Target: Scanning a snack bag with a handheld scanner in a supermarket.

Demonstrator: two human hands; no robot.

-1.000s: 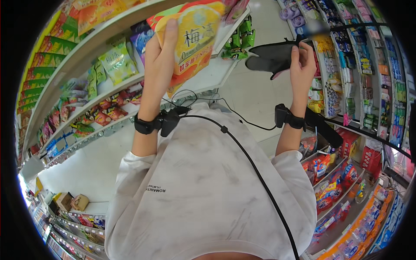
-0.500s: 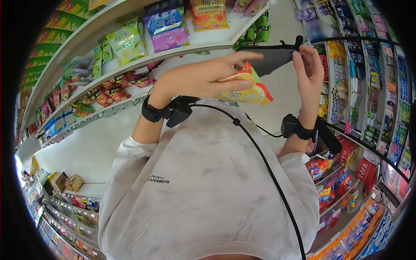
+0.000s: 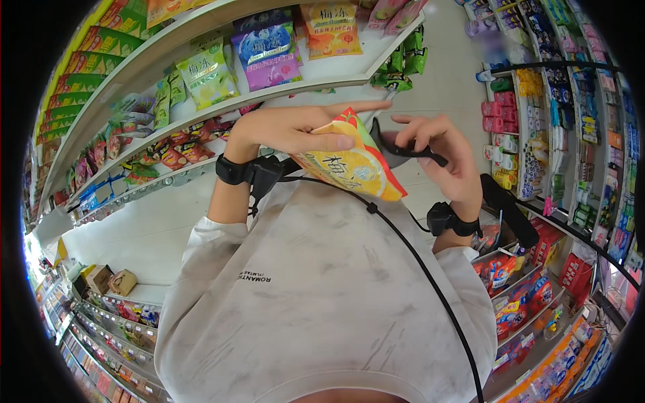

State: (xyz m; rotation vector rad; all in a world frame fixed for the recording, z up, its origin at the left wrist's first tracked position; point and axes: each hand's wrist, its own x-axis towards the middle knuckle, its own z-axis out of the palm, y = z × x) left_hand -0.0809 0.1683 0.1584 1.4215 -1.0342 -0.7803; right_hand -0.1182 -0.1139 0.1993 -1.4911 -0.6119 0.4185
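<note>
My left hand [image 3: 285,129] is closed on a yellow snack bag [image 3: 356,166] with red and green edges and a fruit picture. Its thumb lies across the front of the bag, while the index finger stretches out to the right. My right hand [image 3: 445,156] has its fingers bent round the black edge of a dark grey, pouch-like piece [image 3: 391,145], whose exact kind I cannot tell. The snack bag hides part of this piece. Both hands are in front of my chest, close to each other, and each wrist wears a black strapped device.
Ahead on the left, a white shelf [image 3: 336,75] carries green, purple and orange snack bags [image 3: 267,57]. Smaller packets [image 3: 181,151] fill the tier below. Racks of packaged goods [image 3: 537,121] line the right side. A black cable [image 3: 430,285] runs down over my shirt.
Both hands have moved nearer to me, the snack bag coming down and left. My right hand has lowered, and the dark grey piece, stretched out before, is now bunched beside the bag.
</note>
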